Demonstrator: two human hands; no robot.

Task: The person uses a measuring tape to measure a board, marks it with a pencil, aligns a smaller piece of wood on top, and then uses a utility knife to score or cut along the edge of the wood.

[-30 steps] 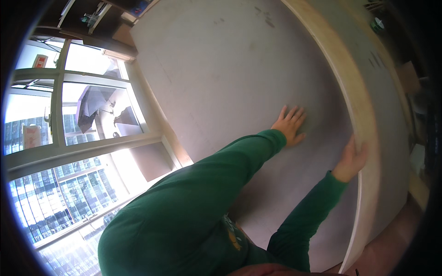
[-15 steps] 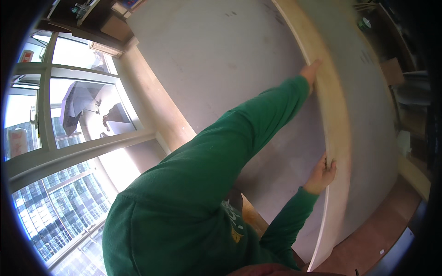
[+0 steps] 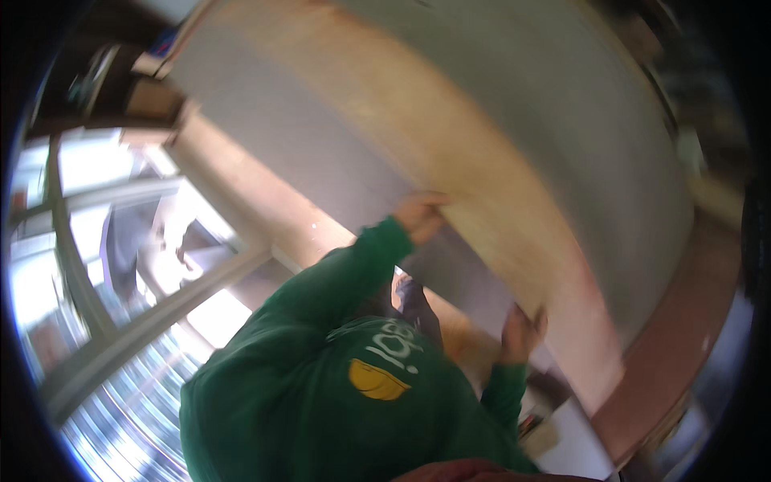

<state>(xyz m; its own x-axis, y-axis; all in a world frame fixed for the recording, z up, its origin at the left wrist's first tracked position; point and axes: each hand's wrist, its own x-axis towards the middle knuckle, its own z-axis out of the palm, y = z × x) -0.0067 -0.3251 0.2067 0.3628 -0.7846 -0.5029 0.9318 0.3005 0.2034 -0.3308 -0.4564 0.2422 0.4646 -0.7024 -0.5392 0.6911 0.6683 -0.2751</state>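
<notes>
A long pale wooden board (image 3: 482, 185) stretches diagonally across a large grey surface (image 3: 289, 104), its broad face showing. My left hand (image 3: 419, 215) has its fingers closed on the board's near edge, about midway along. Further right and nearer my body, my right hand (image 3: 522, 333) grips the same edge by its lower end. Both arms are bent, in green sleeves. The fingertips are smeared by motion and partly hidden at the edge.
On the left stand white-framed windows (image 3: 120, 189), with a dark open umbrella (image 3: 120, 241) behind the glass. A wooden ledge (image 3: 257, 173) borders the grey surface. Dark shelving (image 3: 104, 88) fills the upper left. Reddish-brown flooring (image 3: 683, 321) shows at the right.
The board has swung and tilted, so more of its broad face shows. My left hand has come back toward my body with the edge. My right hand has shifted slightly down and left.
</notes>
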